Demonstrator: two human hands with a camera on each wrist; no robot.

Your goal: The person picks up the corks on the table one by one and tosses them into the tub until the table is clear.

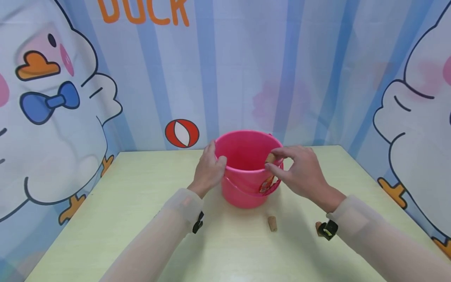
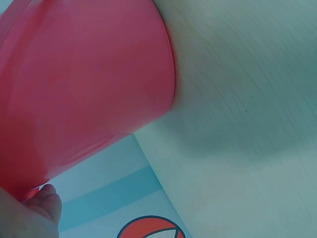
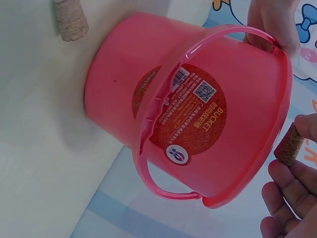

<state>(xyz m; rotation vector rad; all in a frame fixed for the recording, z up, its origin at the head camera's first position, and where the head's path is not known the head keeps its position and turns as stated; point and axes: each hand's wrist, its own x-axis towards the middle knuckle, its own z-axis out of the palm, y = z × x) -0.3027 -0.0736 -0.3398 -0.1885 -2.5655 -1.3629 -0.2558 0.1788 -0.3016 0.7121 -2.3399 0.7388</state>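
Note:
A pink bucket (image 1: 243, 192) stands upright on the table, its handle hanging down at the front and a round label (image 3: 198, 119) on its side. My left hand (image 1: 208, 169) grips the left side of the rim, with the thumb on the near side. Over the right part of the rim, my right hand (image 1: 301, 170) pinches a cork (image 1: 270, 158) between thumb and fingers. In the right wrist view that cork (image 3: 289, 145) is beside the bucket's mouth. The bucket's bottom inside is hidden from the head view.
Another cork (image 1: 272, 223) lies on the pale table (image 1: 148, 188) in front of the bucket. Farther right, a cork (image 1: 318, 228) is partly covered by the right wrist's strap. A striped curtain (image 1: 225, 70) with cartoon ducks hangs behind and at both sides.

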